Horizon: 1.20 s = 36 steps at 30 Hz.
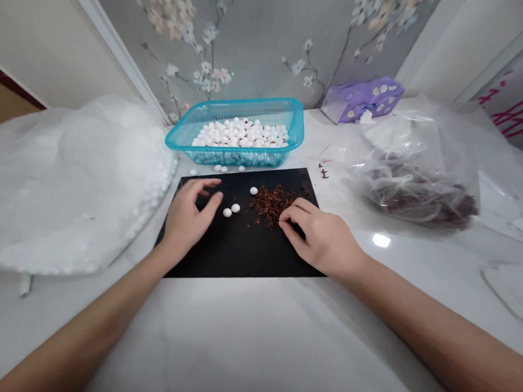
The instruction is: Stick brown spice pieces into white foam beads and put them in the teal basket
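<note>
My left hand hangs over the left part of the black mat, thumb and fingers spread wide with nothing between them. Just beyond my thumb, to its right, a pair of white balls lies close together on the mat. My right hand is at the lower right edge of the pile of brown bits, its thumb and forefinger drawn narrow, tips close together; I cannot tell whether a bit is pinched there. The pile sits on the mat, right of the middle, with a few crumbs strewn around it, and a single ball rests just beside its upper left edge

Behind the mat, on the counter, stands a blue basket with a heap of small balls inside. A few loose balls lie between basket and mat. To the right of the mat are some stray brown pieces, then a clear bag with dark brown stuff in it. A purple pack is behind that, near the wall, and a big white bag fills the left side
</note>
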{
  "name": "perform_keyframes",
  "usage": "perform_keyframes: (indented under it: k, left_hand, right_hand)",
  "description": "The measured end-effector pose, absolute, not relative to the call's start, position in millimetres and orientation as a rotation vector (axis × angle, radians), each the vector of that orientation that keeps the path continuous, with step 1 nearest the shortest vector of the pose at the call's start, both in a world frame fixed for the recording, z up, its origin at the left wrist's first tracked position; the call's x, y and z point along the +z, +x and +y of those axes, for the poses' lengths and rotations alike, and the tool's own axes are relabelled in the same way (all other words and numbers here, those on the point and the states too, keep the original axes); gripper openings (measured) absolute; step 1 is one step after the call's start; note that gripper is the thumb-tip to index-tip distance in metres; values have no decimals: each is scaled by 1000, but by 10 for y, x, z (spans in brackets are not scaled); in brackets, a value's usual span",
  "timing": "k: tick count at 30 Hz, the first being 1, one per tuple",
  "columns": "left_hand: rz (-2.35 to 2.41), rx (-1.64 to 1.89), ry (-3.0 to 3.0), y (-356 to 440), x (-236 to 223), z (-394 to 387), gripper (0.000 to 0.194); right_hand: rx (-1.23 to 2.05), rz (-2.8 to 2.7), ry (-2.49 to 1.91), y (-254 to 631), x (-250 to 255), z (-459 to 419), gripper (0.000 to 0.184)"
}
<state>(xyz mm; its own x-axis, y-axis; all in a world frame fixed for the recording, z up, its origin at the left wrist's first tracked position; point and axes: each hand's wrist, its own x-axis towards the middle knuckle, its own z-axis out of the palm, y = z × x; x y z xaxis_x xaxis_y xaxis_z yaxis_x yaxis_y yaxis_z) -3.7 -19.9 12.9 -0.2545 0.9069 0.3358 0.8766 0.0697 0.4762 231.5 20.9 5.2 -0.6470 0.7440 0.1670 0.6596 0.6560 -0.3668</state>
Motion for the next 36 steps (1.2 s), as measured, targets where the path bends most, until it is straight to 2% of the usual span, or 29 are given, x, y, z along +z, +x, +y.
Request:
perform_keyframes:
  k: [4,9,12,16,20,23,26,30,36]
  left_hand:
    - [2574,873,1946,-457,149,24,37]
    - [2517,556,2072,-695,96,168,40]
    - [2534,682,1979,-695,94,144,38]
    - [2520,1105,1815,-468,182,17,36]
    - [2125,1467,1531,94,249,-184,34]
    - [1844,1431,1348,472,218,-323,37]
    - [1682,1297,1298,604,161,-390,25]
    - [1634,1322,1224,541,128,-385,18]
    - [1591,1254,1237,524,141,-377,23]
  right_hand:
    - [444,-2527,-1118,2311,48,218,16]
    - [444,-2527,-1050,2320,30,226,17]
    - [442,-2531,-1047,2326,33,224,17]
    - [440,-2538,-1024,2333,61,207,22]
    - [393,-2599,-997,2332,73,202,21]
    - [380,-2624,-996,2326,70,214,22]
    - [389,-2629,-1006,2319,73,220,23]
    - [394,-2601,-1013,2317,73,210,22]
    - [371,-2563,-977,2327,47,192,21]
